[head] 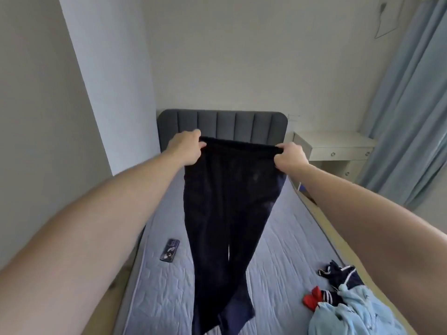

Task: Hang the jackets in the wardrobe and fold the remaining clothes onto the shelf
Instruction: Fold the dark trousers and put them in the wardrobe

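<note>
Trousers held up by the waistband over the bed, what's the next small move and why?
Probably lower the trousers flat onto the mattress to fold them. The left hand and right hand each pinch a waistband corner, the legs hang straight and untangled, and bare mattress lies below, between the phone and the pile of clothes.

Dark navy trousers point(225, 213), held up by the waistband between left hand point(185, 147) and right hand point(290, 157), legs hanging over a quilted mattress point(290, 238) bearing a phone point(169, 250) and heaped clothes point(346, 303); grey headboard point(222, 123) behind.
</note>
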The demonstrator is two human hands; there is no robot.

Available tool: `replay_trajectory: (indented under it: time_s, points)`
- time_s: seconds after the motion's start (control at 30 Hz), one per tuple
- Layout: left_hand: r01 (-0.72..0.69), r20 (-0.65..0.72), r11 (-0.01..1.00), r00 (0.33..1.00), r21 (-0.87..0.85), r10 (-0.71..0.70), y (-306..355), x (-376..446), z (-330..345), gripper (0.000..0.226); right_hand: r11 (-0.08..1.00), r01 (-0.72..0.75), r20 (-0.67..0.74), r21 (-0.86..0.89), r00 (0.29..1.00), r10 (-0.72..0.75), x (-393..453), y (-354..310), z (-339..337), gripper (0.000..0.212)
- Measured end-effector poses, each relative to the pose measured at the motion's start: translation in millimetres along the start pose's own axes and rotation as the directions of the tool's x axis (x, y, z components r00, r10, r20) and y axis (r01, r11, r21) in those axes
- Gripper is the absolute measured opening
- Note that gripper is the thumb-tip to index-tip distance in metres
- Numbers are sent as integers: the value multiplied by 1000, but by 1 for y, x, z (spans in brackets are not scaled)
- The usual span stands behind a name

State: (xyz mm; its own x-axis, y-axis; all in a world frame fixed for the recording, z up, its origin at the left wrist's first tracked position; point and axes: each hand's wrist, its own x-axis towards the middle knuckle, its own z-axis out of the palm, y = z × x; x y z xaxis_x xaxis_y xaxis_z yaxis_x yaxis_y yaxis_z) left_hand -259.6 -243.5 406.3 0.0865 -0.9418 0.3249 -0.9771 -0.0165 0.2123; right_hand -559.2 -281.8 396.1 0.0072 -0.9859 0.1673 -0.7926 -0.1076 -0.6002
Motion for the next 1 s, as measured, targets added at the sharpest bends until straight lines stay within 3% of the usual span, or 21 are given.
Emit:
replay_trajectory:
  time_s: [0.13, 0.23, 0.4, 0.53, 0.7, 0.83, 1.0]
  points:
    - [52, -256, 991, 963, -124, -82, 25, 60, -88, 36, 983, 170, -207, 64, 966, -154, 37, -65, -71, 45]
    - [-4, -417, 979, 905, -203, -83, 38, 76, -134, 34, 959, 272, -297, 75, 924, -239, 44, -92, -108, 45]
    - [-131, -489, 970, 872, -205, 15, 48, 68, -155, 30, 933, 349, -372, 83, 880, -296, 41, -93, -129, 46]
    - [-175, -401, 961, 913, -215, 76, 43, 36, -118, 29, 946, 313, -323, 79, 906, -273, 21, -58, -108, 45]
    - [-164, -193, 943, 975, -291, 110, 18, -27, -12, 15, 961, 273, -141, 47, 954, -264, -16, 20, -30, 47]
    - [-15, 60, 947, 998, -321, 36, -6, -84, 103, 16, 982, 187, 81, -15, 979, -185, -47, 102, 67, 36]
    - [163, 337, 936, 940, -312, -51, -35, -185, 256, 17, 998, 35, 373, -46, 928, -16, -112, 214, 200, 34]
